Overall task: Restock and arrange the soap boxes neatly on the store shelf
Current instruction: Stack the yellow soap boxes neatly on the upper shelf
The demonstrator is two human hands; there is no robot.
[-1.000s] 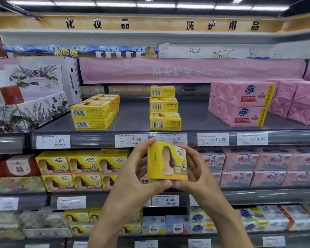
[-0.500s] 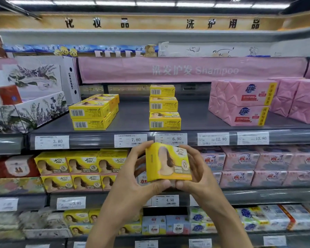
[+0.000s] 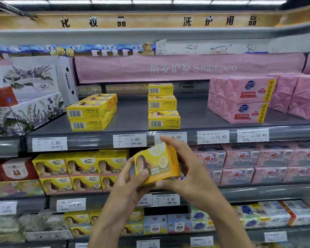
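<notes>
I hold a yellow soap box point(image 3: 158, 162) with a long-haired figure printed on it, in front of the middle shelf. My left hand point(image 3: 131, 185) grips its lower left side, thumb on the front face. My right hand point(image 3: 190, 174) grips its right side, fingers over the top edge. The box is tilted. On the grey upper shelf point(image 3: 129, 120) lie a row of three yellow soap boxes point(image 3: 164, 107) running front to back and a two-high stack of yellow boxes point(image 3: 91, 111) to the left. More yellow boxes point(image 3: 81, 170) fill the shelf below.
Pink wrapped soap packs point(image 3: 240, 99) stand on the upper shelf's right. Floral cartons point(image 3: 27, 97) sit at the left. Pink soap bars point(image 3: 258, 161) fill the middle shelf's right. Price tags point(image 3: 130, 140) line the shelf edges. Bare shelf surface shows between the yellow groups.
The box has been turned and tilted in both hands, its top leaning back and right. My hands have shifted slightly rightward and lower.
</notes>
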